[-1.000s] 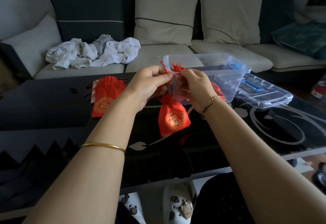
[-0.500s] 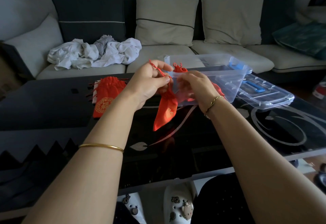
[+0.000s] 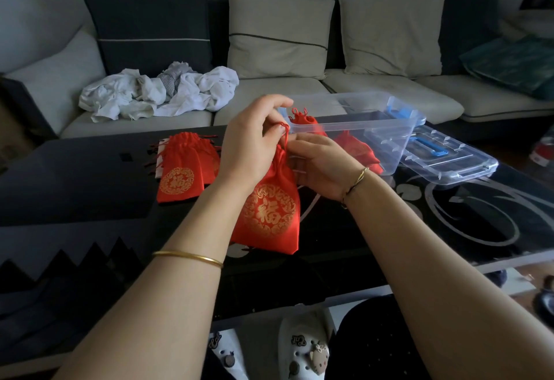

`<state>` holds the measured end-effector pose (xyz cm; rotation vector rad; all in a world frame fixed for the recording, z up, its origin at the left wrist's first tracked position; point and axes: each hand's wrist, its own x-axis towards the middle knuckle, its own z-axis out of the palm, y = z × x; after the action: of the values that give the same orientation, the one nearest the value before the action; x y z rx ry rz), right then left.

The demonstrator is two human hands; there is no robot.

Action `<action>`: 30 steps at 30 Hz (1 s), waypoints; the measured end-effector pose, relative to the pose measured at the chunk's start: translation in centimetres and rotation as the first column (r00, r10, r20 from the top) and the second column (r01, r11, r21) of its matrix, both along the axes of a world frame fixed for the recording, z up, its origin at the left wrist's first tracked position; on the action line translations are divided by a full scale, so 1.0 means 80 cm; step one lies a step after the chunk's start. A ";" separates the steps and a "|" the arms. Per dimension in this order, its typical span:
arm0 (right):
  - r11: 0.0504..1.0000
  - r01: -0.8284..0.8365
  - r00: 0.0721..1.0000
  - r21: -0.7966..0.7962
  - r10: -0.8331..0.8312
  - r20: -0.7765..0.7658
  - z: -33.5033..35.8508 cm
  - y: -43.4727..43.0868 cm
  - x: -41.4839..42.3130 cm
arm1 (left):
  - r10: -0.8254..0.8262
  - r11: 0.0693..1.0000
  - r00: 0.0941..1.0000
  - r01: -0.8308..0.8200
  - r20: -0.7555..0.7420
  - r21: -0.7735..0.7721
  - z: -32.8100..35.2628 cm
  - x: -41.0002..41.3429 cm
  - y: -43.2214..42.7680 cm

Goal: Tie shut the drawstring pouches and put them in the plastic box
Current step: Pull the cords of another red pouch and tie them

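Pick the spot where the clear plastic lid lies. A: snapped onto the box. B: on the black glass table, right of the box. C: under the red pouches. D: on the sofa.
B: the clear plastic lid lies flat on the black glass table, just right of the open clear plastic box.

Left hand [image 3: 251, 152] and right hand [image 3: 322, 167] pinch the red drawstring [image 3: 284, 134] at the gathered neck of a red pouch [image 3: 269, 212], which hangs with its base at the black desk [image 3: 75, 182]. A stack of untied pouches [image 3: 183, 170] lies to the left. The clear plastic box [image 3: 389, 140] behind holds tied pouches [image 3: 356, 149]; its lid [image 3: 449, 164] lies just beside it on the right
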<state>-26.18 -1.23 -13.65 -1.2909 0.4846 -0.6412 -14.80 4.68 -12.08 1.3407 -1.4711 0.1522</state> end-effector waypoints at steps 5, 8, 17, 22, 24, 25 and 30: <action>0.985 0.118 0.993 0.124 -0.121 0.014 0.006 -0.007 0.000 | -0.071 0.995 0.974 0.085 -0.213 0.057 0.001 0.002 -0.003; 0.976 0.172 0.985 0.132 -0.174 0.002 0.004 -0.014 -0.002 | -0.095 0.974 0.916 0.166 -0.389 0.154 -0.004 0.003 -0.005; 0.925 0.229 0.960 0.302 -0.266 0.085 -0.004 -0.016 -0.007 | 0.073 0.929 0.793 0.167 -0.604 0.331 -0.015 0.011 0.000; 0.830 0.012 0.898 0.557 -0.254 0.360 -0.011 -0.019 -0.011 | 0.254 0.908 0.714 0.057 -0.652 0.416 -0.014 0.016 -0.005; 0.792 0.007 0.892 0.610 -0.281 0.354 -0.019 -0.023 -0.012 | 0.231 0.928 0.568 0.115 -0.790 0.355 -0.008 0.016 -0.005; 0.782 0.038 0.901 0.623 -0.296 0.317 -0.022 -0.025 -0.011 | 0.208 0.941 0.506 0.131 -0.837 0.313 -0.005 0.016 -0.005; 0.740 0.178 0.906 0.649 -0.381 0.185 -0.031 -0.031 -0.010 | 0.013 0.953 0.360 0.278 -0.933 0.121 -0.003 0.006 -0.001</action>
<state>-26.99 -3.67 -16.11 -0.4695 0.5778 -0.8346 -14.34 4.62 -12.30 1.1400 -0.5639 -0.8589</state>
